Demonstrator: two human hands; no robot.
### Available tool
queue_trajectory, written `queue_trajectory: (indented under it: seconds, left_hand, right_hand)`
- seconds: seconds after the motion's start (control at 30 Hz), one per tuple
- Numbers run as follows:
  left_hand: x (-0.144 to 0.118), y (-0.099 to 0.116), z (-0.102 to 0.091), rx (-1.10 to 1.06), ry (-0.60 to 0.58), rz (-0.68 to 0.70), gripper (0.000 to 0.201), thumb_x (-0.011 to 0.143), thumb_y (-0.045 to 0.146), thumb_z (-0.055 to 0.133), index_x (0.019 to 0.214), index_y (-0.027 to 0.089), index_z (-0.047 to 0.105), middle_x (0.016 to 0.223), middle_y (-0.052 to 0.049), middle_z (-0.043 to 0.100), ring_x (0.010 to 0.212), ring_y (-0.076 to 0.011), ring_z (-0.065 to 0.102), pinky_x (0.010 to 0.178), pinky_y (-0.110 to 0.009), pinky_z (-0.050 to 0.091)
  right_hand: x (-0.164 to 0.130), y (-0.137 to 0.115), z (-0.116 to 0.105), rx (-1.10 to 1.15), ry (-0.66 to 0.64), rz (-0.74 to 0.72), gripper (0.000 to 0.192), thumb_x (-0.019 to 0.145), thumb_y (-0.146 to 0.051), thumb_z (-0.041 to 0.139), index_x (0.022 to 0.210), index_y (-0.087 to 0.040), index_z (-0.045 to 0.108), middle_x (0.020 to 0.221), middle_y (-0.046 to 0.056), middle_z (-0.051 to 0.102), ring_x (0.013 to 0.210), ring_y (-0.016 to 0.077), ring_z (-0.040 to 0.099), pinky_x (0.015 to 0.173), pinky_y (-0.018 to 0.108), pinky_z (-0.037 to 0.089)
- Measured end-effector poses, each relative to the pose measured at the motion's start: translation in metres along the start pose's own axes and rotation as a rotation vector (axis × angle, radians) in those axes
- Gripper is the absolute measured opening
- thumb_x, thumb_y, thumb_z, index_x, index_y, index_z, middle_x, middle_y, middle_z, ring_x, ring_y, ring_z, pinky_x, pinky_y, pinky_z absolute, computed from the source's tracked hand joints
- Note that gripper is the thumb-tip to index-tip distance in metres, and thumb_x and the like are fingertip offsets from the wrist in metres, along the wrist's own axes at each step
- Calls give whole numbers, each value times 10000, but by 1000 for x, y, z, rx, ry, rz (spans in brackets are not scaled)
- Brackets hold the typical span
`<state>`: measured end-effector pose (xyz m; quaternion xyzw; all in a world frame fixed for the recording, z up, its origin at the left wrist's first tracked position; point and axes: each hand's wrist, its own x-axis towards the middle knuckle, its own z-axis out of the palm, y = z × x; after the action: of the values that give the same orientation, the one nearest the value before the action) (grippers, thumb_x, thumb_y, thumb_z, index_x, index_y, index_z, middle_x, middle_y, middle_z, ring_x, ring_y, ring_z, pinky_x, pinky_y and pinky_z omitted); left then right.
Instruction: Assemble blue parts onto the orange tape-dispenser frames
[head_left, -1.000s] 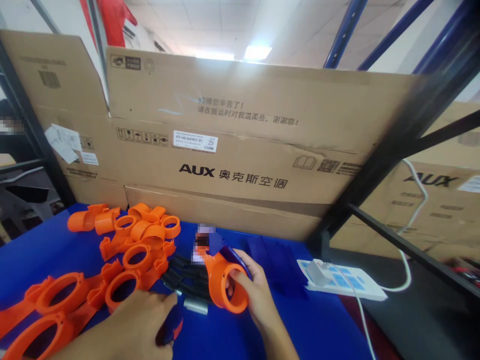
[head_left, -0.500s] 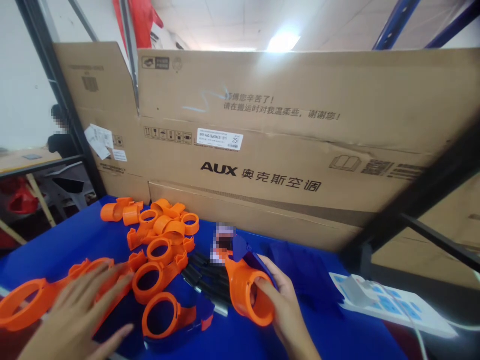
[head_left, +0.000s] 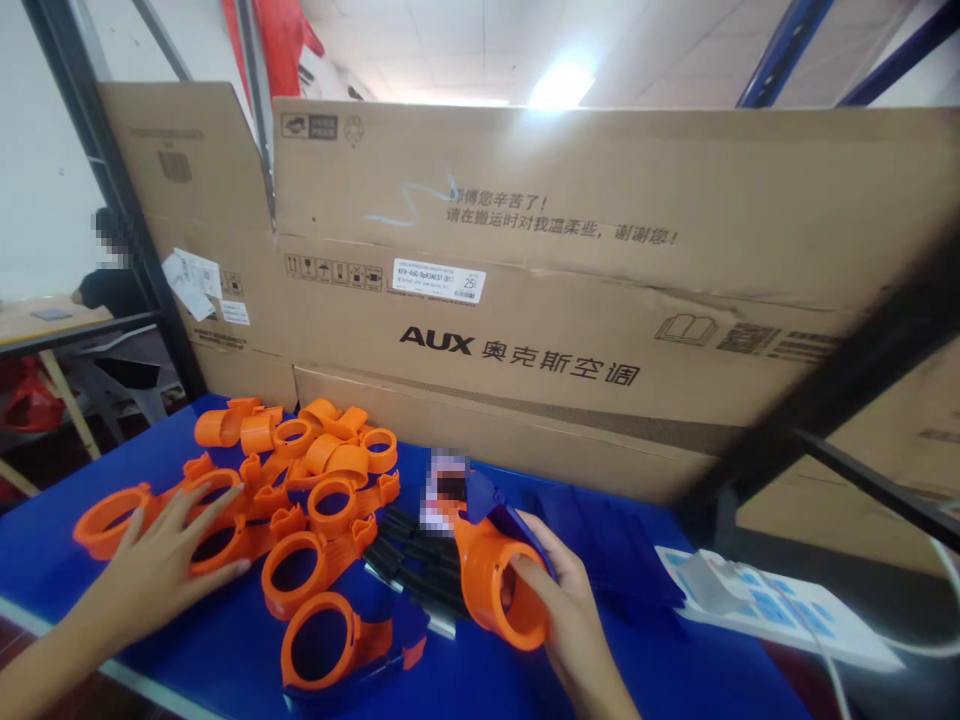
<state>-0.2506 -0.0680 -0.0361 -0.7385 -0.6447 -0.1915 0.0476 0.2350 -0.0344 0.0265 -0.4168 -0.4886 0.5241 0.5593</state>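
Note:
In my right hand (head_left: 566,600) is an orange tape dispenser (head_left: 480,585) with a dark blue part along its upper side; my thumb reaches into its ring. My left hand (head_left: 169,555) lies with fingers spread over several orange dispenser frames (head_left: 112,520) at the left, touching them. More orange frames (head_left: 300,565) are heaped to the right of that hand and behind it. Near the front edge rests another orange dispenser (head_left: 319,640) with a dark blue piece at its end. Black handle-like pieces (head_left: 420,560) lie between the heap and my right hand.
Dark blue flat parts (head_left: 585,540) lie to the right on the blue tabletop (head_left: 225,640). A white power strip (head_left: 787,610) with cables sits at the right edge. Behind stands a large cardboard sheet (head_left: 525,330) within a dark metal frame. A person (head_left: 112,270) sits far left.
My left hand has moved away from me, and the orange frames under it have slid back toward the heap. My right hand keeps holding the dispenser in nearly the same place.

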Motion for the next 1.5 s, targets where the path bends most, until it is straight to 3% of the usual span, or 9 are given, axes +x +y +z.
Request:
queue_trajectory:
  seconds: [0.23,0.4,0.57,0.77,1.0,1.13,1.23,1.33,1.5]
  left_hand:
    - [34,-32,-25,106,-71,41,913,825,674,663,1597,314,334,1699,-82,301,1505,-489,269,1209,-686,69]
    - [31,21,-36,-62,-161,289,793,785,661,725,1509,435,495,1659,-16,401,1511,-442,309,1233,-595,195]
    - [38,72,-26,-226,-419,475,562,933,515,621,1483,486,505,1616,47,450,1495,-335,392,1261,-539,188]
    - [46,56,-20,-264,-321,428,440,943,392,567,1373,402,662,1561,19,535,1445,-324,469,1254,-524,239]
    - [31,55,-11,-273,-162,365,476,953,377,531,1421,412,608,1571,19,531,1465,-345,427,1235,-552,265]
    - [37,92,-14,-517,-119,216,461,991,389,503,1447,420,558,1596,22,494,1474,-343,412,1220,-545,320]
    - [63,144,-18,-854,-179,169,530,1000,379,532,1523,404,444,1549,-23,546,1432,-328,477,1195,-521,384]
    - [100,202,-15,-1164,-303,229,645,993,403,564,1591,366,326,1578,-73,507,1421,-328,492,1178,-527,406]
    - [139,247,5,-1347,-308,210,524,958,456,614,1443,286,514,1523,-81,555,1384,-307,523,1184,-479,394]
  right_hand:
    - [5,8,-5,-24,26,7,509,759,-420,814,1209,-206,713,672,10,704,554,190,599,552,276,498]
    - [2,5,-1,-70,43,-18,445,759,-403,805,1154,-208,738,784,37,747,633,212,642,591,282,508]
    - [3,7,-3,-75,44,-17,450,773,-394,795,1180,-214,730,824,42,762,660,219,656,586,279,502]
    - [4,10,-6,-66,47,-14,452,777,-407,797,1186,-229,729,840,35,771,673,219,665,607,279,506]
    - [2,7,-1,-87,48,-32,459,778,-421,794,1185,-219,734,710,23,733,605,216,648,577,286,511]
    - [0,15,6,-38,63,5,527,761,-500,804,1201,-217,736,686,32,728,631,254,691,598,326,551]
    - [0,23,14,30,122,17,569,718,-597,816,1149,-230,757,850,75,772,836,328,741,710,397,586]
    - [0,24,23,25,20,40,551,730,-641,802,1099,-233,772,888,82,770,919,350,736,757,428,584]
    - [-6,16,35,-17,-193,9,502,870,-651,683,1145,-238,759,902,67,755,887,288,711,831,405,559]
